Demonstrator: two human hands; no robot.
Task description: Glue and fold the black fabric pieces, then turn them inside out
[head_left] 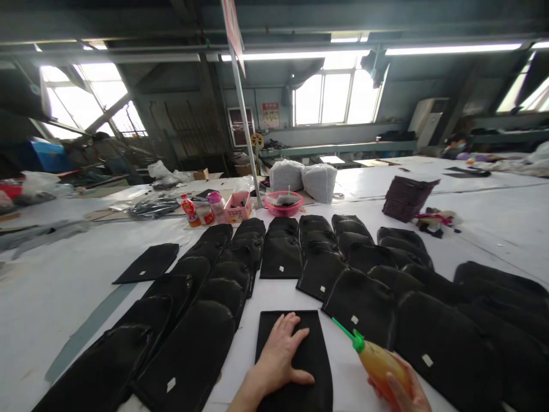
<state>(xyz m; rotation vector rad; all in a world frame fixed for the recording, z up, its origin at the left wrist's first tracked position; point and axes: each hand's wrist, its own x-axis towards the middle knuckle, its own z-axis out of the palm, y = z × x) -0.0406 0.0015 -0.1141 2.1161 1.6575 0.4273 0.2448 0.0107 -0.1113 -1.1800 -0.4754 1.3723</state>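
My left hand (281, 355) lies with spread fingers on a flat black piece (315, 343) at the bottom centre of the head view. To its right, my right hand (409, 383) is wrapped round a squeeze bottle (381, 366) of amber liquid. The bottle's green nozzle points up and left, above the white table (343, 366) between two black pieces. Rows of overlapping black pieces (281, 254) fan out ahead and to both sides, several with a small white tag on them.
Behind the rows stand a pink basket (283, 205), a pink box (237, 209), bottles (189, 210), grey bundles (319, 180) and a metal pole (244, 114). A dark stack (405, 199) stands at right. A person (454, 146) is far back on the right.
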